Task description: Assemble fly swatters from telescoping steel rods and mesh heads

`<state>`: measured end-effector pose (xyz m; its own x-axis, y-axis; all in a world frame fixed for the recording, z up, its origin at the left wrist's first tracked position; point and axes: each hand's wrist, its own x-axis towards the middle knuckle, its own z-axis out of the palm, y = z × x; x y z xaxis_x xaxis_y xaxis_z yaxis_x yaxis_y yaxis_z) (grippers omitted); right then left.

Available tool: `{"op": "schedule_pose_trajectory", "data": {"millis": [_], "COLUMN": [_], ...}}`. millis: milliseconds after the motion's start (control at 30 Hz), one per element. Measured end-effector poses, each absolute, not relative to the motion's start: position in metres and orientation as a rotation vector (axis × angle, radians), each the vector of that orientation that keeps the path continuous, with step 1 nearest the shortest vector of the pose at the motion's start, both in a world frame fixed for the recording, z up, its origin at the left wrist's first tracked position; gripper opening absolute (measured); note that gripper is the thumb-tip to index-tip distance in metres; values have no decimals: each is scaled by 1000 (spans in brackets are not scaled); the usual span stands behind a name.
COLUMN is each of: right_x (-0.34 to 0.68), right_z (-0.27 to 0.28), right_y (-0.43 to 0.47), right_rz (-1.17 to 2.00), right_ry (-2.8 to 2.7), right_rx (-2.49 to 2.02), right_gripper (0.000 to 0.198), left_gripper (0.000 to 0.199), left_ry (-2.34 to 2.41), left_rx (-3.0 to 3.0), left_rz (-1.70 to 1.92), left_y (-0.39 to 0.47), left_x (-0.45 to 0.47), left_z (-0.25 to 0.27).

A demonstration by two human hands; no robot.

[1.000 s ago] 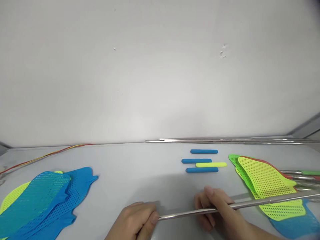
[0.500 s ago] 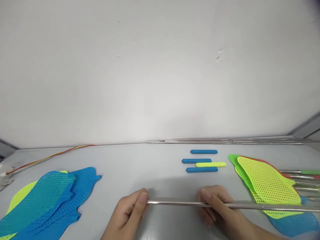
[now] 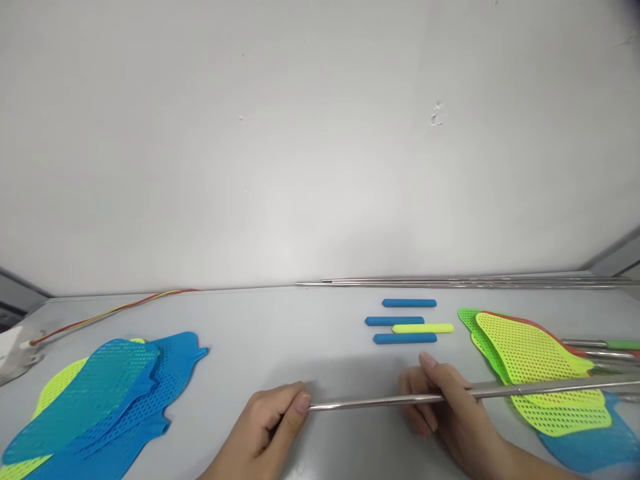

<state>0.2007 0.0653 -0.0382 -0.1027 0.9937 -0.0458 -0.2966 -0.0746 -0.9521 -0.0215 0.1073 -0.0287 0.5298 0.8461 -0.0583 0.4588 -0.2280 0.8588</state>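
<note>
A long shiny metal rod [image 3: 360, 403] lies crosswise in front of me, thinner at its left end and thicker toward the right, where it runs out of view. My left hand [image 3: 273, 427] pinches the thin left end between thumb and fingers. Around the middle of the rod is my right hand [image 3: 445, 403], its fingers curled under and its thumb raised a little. Behind the right hand lie three blue plastic sticks [image 3: 405, 339] and a yellow plastic stick [image 3: 423, 329], pointed at the left.
At left, blue and yellow mesh fly swatter heads [image 3: 170, 367] are piled beside a white object [image 3: 17, 353] with coloured wires. More metal rods [image 3: 450, 283] lie along the wall. At right, the held rod crosses a pile of swatters [image 3: 535, 353] with metal shafts.
The rod's right part has tilted upward. My right thumb has lifted and that hand has shifted slightly right. The left hand still pinches the end. The view has shifted slightly.
</note>
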Motion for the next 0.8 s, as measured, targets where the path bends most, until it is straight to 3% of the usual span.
{"op": "schedule_pose_trajectory", "data": {"millis": [800], "right_x": [211], "right_z": [-28], "right_y": [62], "right_rz": [1469], "right_ry": [-1604], "right_rx": [-1223], "right_gripper": [55], "left_gripper": [40], "left_ry": [1085], "left_rx": [1820], "left_rz": [490], "left_y": [106], "left_x": [-26], "left_z": [-26]}}
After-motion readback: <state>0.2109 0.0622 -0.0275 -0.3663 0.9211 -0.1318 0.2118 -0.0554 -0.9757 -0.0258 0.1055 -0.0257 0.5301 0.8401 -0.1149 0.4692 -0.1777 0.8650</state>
